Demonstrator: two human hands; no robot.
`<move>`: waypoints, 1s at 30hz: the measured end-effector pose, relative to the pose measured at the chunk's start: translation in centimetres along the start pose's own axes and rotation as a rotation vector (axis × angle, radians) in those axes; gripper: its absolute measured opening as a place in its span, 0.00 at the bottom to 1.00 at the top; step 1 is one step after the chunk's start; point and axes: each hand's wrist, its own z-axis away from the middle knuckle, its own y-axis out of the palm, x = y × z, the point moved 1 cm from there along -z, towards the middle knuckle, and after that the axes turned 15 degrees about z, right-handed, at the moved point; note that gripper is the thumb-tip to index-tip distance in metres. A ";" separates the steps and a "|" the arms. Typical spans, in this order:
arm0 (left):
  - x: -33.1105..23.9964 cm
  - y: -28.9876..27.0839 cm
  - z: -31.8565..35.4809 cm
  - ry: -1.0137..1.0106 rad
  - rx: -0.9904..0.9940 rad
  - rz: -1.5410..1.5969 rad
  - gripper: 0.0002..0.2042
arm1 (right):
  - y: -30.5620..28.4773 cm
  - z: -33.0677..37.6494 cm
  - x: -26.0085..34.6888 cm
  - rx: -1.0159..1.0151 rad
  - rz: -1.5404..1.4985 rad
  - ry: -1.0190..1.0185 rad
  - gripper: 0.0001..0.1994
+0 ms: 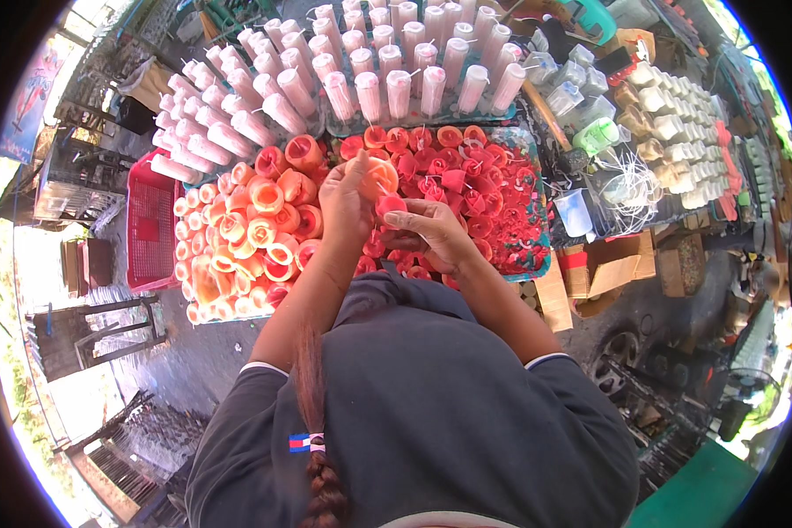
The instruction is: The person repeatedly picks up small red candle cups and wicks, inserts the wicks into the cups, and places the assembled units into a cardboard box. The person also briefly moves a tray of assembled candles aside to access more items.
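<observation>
My left hand (348, 201) is closed on a peach-orange wax cup (381, 177), its open mouth tilted toward me. In my right hand (437, 234), the fingers pinch a small red wax bud (390, 205), close against the cup's near rim. Beneath and left of my hands lie many peach and orange wax cups (262, 231), some nested in petal-like layers. To the right, a tray (542, 231) holds red cups and red wax buds with white wicks (453, 179). Whether the bud touches the cup, I cannot tell.
Behind the trays stand rows of pale pink pillar candles (398, 92) with wicks. At left is a red plastic crate (154, 224). On the right are clear plastic cups (581, 75), a bundle of white wick string (631, 183), stacked cream moulds (673, 132) and a cardboard box (609, 264).
</observation>
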 end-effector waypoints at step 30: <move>-21.7 -20.4 -2.5 0.608 -0.625 -1.631 0.30 | -9.4 -10.3 4.6 -0.081 1.953 0.068 0.41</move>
